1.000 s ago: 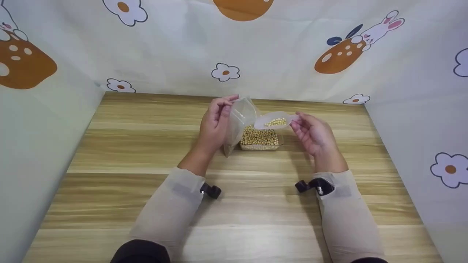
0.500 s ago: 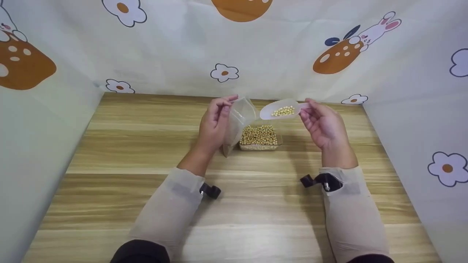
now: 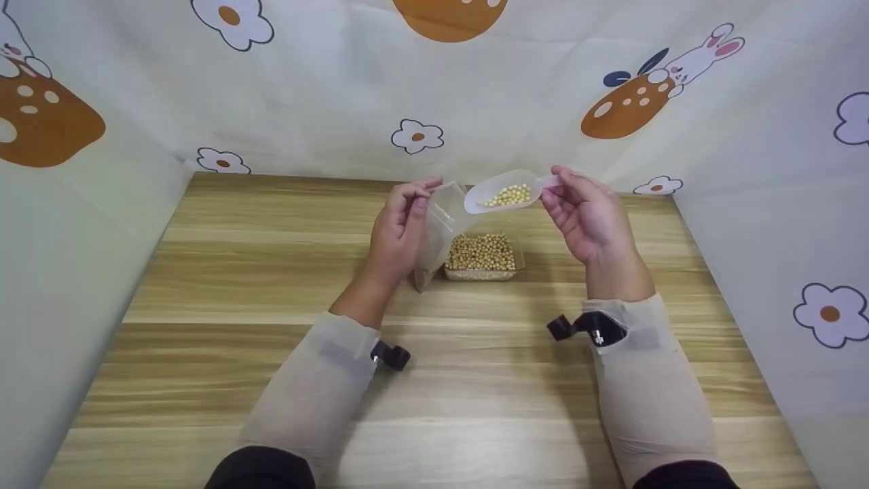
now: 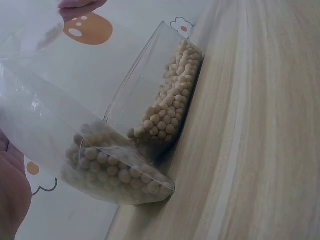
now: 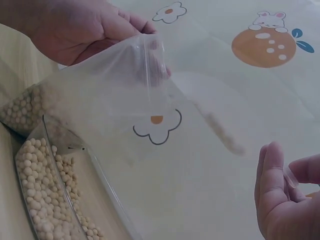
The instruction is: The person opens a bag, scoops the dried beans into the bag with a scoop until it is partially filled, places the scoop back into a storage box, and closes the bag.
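My left hand (image 3: 399, 231) grips the top edge of a clear zip bag (image 5: 112, 95), which stands tilted on the table with soybeans in its bottom. The bag's mouth faces right. Between thumb and fingers my right hand (image 3: 589, 214) pinches the handle of a translucent white scoop (image 3: 483, 197), level with the bag's mouth. Soybeans (image 3: 510, 195) lie in the scoop, whose tip is at the mouth's edge; whether it touches I cannot tell. Below the scoop, beside the bag, sits a clear rectangular container (image 4: 150, 65) holding many soybeans (image 3: 481, 251).
The wood-grain table (image 3: 468, 380) carries the container and the bag. Pale cloth walls (image 3: 326, 88) printed with flowers and rabbits enclose it at the back and on both sides. A black camera mount (image 3: 392, 356) is strapped to each wrist.
My right hand has lifted the loaded scoop from just above the container, first right and up, then left to the bag's mouth. The left hand and bag have stayed in place.
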